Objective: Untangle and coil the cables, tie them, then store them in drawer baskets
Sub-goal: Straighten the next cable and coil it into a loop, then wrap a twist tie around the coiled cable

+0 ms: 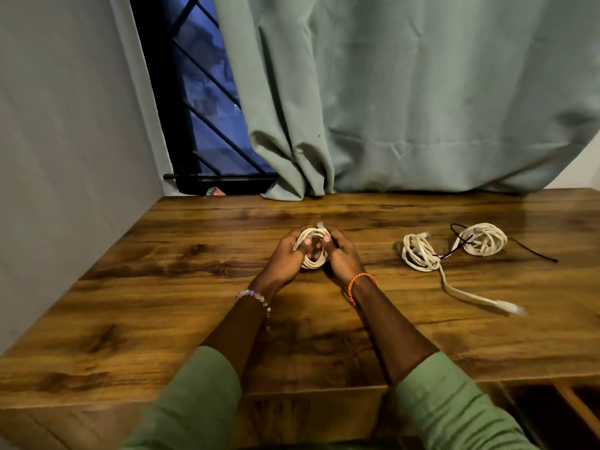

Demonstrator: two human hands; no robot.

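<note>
Both my hands hold one coiled white cable (312,263) just above the middle of the wooden table (162,287). My left hand (285,258) grips the coil's left side with fingers curled through the loop. On the coil's right side my right hand (341,254) grips it, and a clear plug sticks up at the top. To the right lies a loosely wound white cable (418,253) with a flat tail running toward me to a plug (506,307). Further right sits a third white coil (485,238) with a thin black tie (532,251) across it.
A pale green curtain (422,108) hangs down onto the table's far edge. A dark barred window (201,108) and a grey wall (65,157) close off the left. Open wooden compartments (552,414) show below the table's front edge at the right.
</note>
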